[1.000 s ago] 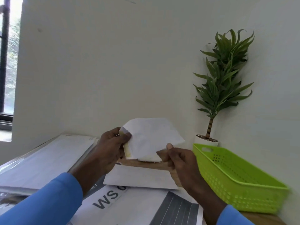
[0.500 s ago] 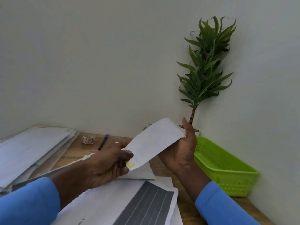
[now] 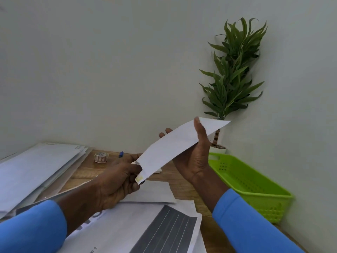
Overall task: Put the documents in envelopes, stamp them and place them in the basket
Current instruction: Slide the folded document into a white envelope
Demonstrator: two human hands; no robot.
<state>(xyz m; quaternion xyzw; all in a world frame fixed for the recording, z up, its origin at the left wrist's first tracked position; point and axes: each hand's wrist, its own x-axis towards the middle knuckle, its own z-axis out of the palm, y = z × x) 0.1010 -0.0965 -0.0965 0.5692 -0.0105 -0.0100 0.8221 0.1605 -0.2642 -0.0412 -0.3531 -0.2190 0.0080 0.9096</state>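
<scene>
A white envelope (image 3: 175, 147) is held up above the wooden desk (image 3: 184, 187), tilted with its right end higher. My left hand (image 3: 120, 178) pinches its lower left end, where a yellowish glue strip shows on the flap. My right hand (image 3: 195, 157) grips the upper right part, thumb in front and fingers behind. A green plastic basket (image 3: 255, 187) stands to the right against the wall. A small roll of stamps (image 3: 101, 157) sits at the back of the desk. Another white envelope (image 3: 153, 194) lies flat under my hands.
A stack of large papers (image 3: 36, 172) fills the left side. Printed sheets with a dark striped block (image 3: 164, 232) lie in front. A blue pen (image 3: 121, 154) lies near the roll. A potted plant (image 3: 231, 79) stands in the corner behind the basket.
The envelope has been raised and stretched out toward the right. My right hand moved from its lower edge up to its right end. The view swung left and down.
</scene>
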